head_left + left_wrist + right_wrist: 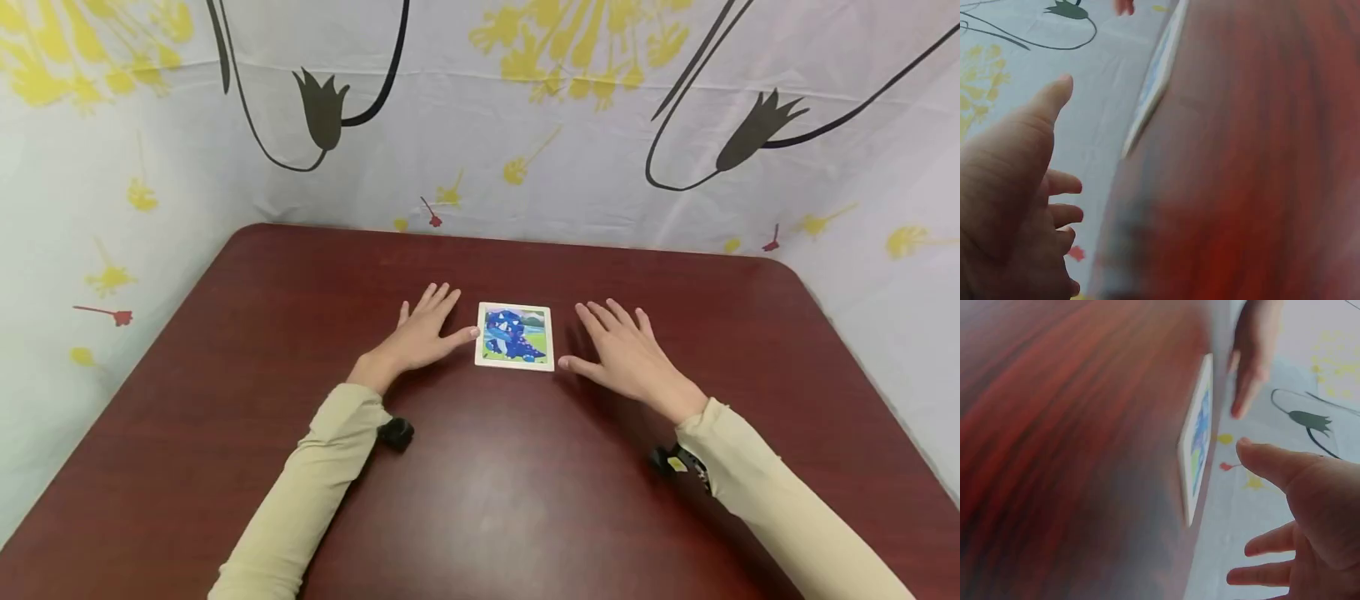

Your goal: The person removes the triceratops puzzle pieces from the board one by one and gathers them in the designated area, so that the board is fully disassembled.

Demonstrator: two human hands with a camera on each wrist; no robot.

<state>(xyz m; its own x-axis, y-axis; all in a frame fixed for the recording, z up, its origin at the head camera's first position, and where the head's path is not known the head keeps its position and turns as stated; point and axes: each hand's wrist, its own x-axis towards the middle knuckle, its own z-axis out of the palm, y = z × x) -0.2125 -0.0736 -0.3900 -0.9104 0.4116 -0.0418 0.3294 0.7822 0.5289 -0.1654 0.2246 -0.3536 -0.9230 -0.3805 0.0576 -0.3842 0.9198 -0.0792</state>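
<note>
Beige fabric sleeves (322, 475) cross a glossy red-brown desk (480, 500). The left hand (420, 337) and right hand (626, 358), fingers extended and holding nothing, flank a square white-framed blue-dinosaur picture (515, 337) lying flat between them. Beyond hangs white flower-printed cloth (420, 125).

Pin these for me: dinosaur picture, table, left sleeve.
Dinosaur picture (514, 336): head view, middle of its face-up side.
Table (487, 467): head view, bare top on the near side of the picture.
Left sleeve (315, 479): head view, middle of the forearm.
</note>
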